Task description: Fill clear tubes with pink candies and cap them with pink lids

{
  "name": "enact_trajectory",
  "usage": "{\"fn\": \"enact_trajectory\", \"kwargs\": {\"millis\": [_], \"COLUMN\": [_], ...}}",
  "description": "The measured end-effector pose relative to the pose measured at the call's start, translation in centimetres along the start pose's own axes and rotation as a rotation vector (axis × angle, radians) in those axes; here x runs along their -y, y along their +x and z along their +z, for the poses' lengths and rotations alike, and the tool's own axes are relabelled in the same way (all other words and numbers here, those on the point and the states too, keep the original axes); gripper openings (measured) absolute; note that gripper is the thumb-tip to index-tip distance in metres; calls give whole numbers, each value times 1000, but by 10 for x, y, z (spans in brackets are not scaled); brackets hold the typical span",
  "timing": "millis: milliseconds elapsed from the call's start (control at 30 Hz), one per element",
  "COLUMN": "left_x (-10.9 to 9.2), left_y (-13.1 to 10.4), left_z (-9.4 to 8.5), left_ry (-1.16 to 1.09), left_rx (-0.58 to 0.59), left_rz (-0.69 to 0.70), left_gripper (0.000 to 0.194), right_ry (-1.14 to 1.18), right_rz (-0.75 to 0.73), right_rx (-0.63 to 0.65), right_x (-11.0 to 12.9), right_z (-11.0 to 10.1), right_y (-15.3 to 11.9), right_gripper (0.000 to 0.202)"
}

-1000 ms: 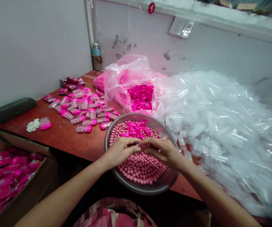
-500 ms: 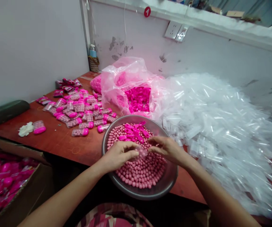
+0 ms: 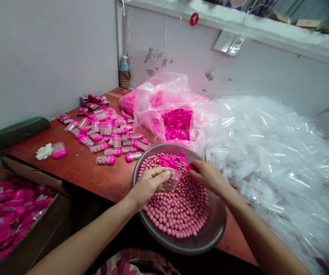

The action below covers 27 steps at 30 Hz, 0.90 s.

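A metal bowl (image 3: 210, 238) at the table's front edge holds many pink candy balls (image 3: 178, 208) and several bright pink caps (image 3: 173, 159) at its far side. My left hand (image 3: 150, 183) holds a small clear plastic container (image 3: 173, 179) filled with pink balls just above the bowl. My right hand (image 3: 206, 175) is beside it, fingers pinched near the pink caps; whether it grips a cap is hidden.
Filled pink-capped containers (image 3: 107, 133) lie in a heap on the red table (image 3: 78, 168). A pink bag of caps (image 3: 176, 122) stands behind the bowl. A big pile of clear empty containers (image 3: 270, 152) covers the right. A box of pink packets (image 3: 4, 214) sits lower left.
My hands have drawn apart over the bowl. The left lifted the clear container slightly, and the right moved toward the caps at the bowl's far side.
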<state>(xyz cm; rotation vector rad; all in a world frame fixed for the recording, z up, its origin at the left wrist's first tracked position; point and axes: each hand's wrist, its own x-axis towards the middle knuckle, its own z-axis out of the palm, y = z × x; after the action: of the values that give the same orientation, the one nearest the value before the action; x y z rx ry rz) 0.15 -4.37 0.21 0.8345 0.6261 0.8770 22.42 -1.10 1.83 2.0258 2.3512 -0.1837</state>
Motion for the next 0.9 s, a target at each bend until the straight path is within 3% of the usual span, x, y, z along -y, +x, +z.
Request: {"fn": "enact_trajectory", "kwargs": {"millis": [100, 167, 267, 333, 433, 500, 567, 667, 767, 900], "left_x": [2, 4, 8, 9, 9, 6, 3, 1, 3, 5], "left_y": [0, 0, -2, -3, -4, -5, -6, -6, -5, -5], "left_z": [2, 2, 0, -1, -3, -2, -2, 0, 3, 5], "left_ry": [113, 210, 348, 402, 362, 222, 26, -136, -46, 95], "left_rx": [7, 25, 48, 43, 29, 75, 145, 165, 100, 66], "left_rz": [51, 101, 163, 188, 188, 134, 45, 6, 67, 118], "left_gripper": [26, 24, 21, 22, 23, 22, 21, 21, 26, 27], "right_ry": [544, 779, 787, 785, 904, 957, 846, 331, -164, -264], "right_rz": [-127, -231, -313, -293, -154, -83, -133, -275, -191, -153], "right_rx": [-29, -78, -160, -171, -97, -4, 127, 194, 106, 146], "right_x": [7, 20, 38, 40, 27, 14, 7, 9, 18, 21], "right_z": [-18, -28, -35, -33, -25, -18, -13, -4, 8, 23], "right_y": [-22, -36, -47, -48, -44, -43, -43, -42, -35, -23], "right_gripper": [29, 30, 23, 22, 25, 26, 29, 32, 23, 23]}}
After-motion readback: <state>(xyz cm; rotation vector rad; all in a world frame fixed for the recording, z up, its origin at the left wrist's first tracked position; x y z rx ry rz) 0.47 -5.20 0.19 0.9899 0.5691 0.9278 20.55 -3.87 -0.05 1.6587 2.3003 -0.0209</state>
